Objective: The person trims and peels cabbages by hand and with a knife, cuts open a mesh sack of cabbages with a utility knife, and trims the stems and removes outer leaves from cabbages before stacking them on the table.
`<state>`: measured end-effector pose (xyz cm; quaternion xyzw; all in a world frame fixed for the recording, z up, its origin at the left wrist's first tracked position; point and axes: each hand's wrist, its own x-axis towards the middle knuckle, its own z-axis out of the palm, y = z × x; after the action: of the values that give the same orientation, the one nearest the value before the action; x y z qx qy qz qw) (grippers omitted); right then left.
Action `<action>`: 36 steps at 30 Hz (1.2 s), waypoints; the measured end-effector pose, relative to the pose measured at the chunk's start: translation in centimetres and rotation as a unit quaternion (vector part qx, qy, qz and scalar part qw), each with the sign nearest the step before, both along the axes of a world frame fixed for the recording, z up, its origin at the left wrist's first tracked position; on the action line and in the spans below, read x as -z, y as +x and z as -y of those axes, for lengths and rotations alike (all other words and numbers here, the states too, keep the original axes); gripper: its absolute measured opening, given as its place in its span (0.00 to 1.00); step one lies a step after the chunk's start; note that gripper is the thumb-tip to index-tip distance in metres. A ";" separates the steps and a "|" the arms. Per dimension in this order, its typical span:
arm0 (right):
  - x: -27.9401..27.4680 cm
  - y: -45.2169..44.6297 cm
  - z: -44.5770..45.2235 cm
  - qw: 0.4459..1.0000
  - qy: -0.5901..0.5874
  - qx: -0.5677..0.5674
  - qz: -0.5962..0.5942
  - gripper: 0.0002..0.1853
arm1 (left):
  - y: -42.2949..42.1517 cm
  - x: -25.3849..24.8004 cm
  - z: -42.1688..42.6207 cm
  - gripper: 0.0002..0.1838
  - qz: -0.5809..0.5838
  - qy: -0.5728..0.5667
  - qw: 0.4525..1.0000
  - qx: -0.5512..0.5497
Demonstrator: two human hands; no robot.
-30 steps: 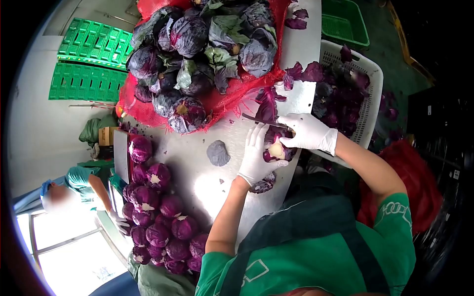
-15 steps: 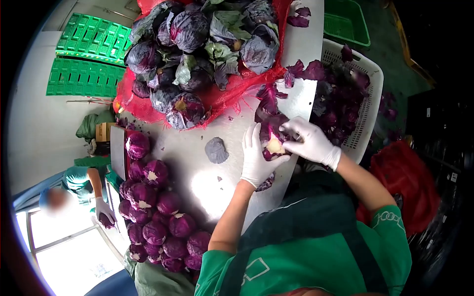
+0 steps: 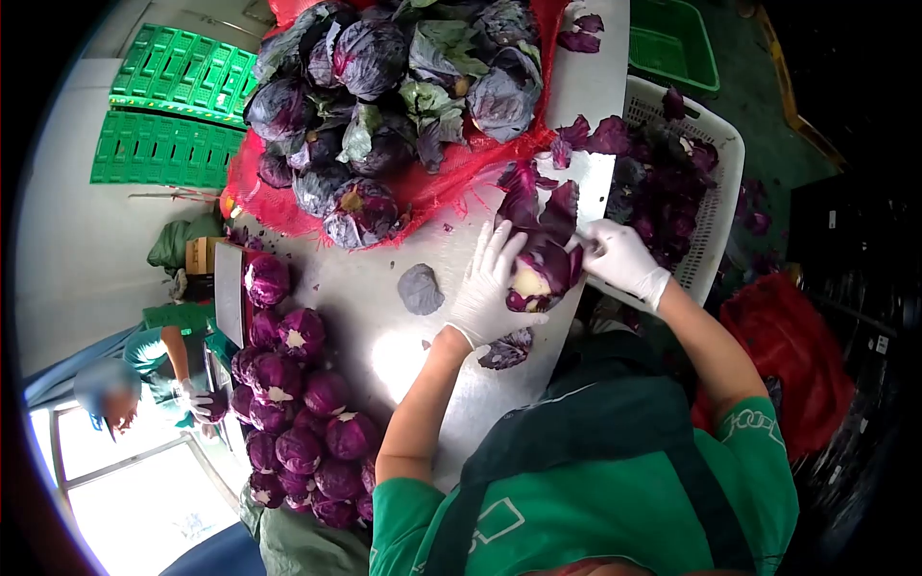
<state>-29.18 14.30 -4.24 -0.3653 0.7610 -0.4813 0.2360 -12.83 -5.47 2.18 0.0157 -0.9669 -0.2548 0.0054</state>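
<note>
A red cabbage (image 3: 551,261) rests on the metal table, its pale cut stem end facing me. My left hand (image 3: 488,288), in a white glove, is wrapped against its left side. On the other side, my gloved right hand (image 3: 622,259) has its fingers pinched at the edge of a cabbage leaf, which stands partly away from the head. Loose purple leaves (image 3: 520,204) lie just beyond the cabbage. Below my left hand is another loose leaf (image 3: 507,349), and a greyish leaf (image 3: 420,289) lies further left.
Untrimmed cabbages (image 3: 369,60) fill a red mesh sack (image 3: 451,195) at the back. Several peeled cabbages (image 3: 336,435) are piled at left. A white basket (image 3: 727,206) at right holds leaves, with a green crate (image 3: 706,48) beyond. A co-worker (image 3: 158,360) handles a cabbage at far left.
My right hand has moved right, away from the stem, drawing a leaf outward. The cabbage has turned slightly under my left hand. The co-worker's hand has shifted upward.
</note>
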 end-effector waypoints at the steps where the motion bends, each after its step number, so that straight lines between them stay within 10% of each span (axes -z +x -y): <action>1: 2.9 -1.2 -1.1 0.996 0.050 0.041 -0.064 0.07 | 0.3 1.1 0.1 0.65 -0.054 0.044 0.997 -0.039; 5: -0.4 1.4 -0.8 0.992 0.061 0.105 0.038 0.16 | 1.5 2.4 -1.9 0.68 -0.052 0.207 0.940 -0.267; 8: 0.0 5.9 1.5 0.991 -0.113 0.065 -0.022 0.21 | 2.1 0.2 -2.6 0.66 -0.021 0.012 0.983 -0.182; 13: -1.4 5.1 2.5 0.998 -0.049 0.031 -0.018 0.20 | 2.5 -0.4 -2.4 0.60 0.002 -0.041 0.980 -0.195; 16: -1.3 6.1 1.1 0.999 -0.017 0.028 0.003 0.21 | 3.0 2.1 -1.7 0.62 -0.031 0.176 0.953 -0.246; 24: -3.4 6.1 1.7 0.995 0.088 -0.037 -0.030 0.22 | 3.7 3.8 -2.6 0.63 -0.079 0.152 0.957 -0.234; 28: 8.2 0.9 0.2 0.979 -0.026 0.199 -0.027 0.19 | 4.9 4.4 -3.3 0.62 -0.105 0.150 0.956 -0.228; 30: 4.3 -1.6 -0.7 0.965 0.088 0.227 0.096 0.19 | 5.1 4.7 -3.2 0.61 -0.108 0.163 0.952 -0.236; 36: -3.8 5.9 1.2 0.993 0.043 -0.007 -0.112 0.27 | 3.9 3.7 -2.7 0.60 -0.067 0.204 0.942 -0.257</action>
<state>-23.32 13.06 -0.49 -0.4121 0.8000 -0.4026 0.1677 -8.92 -2.77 -1.52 0.2471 -0.8550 -0.4366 0.1319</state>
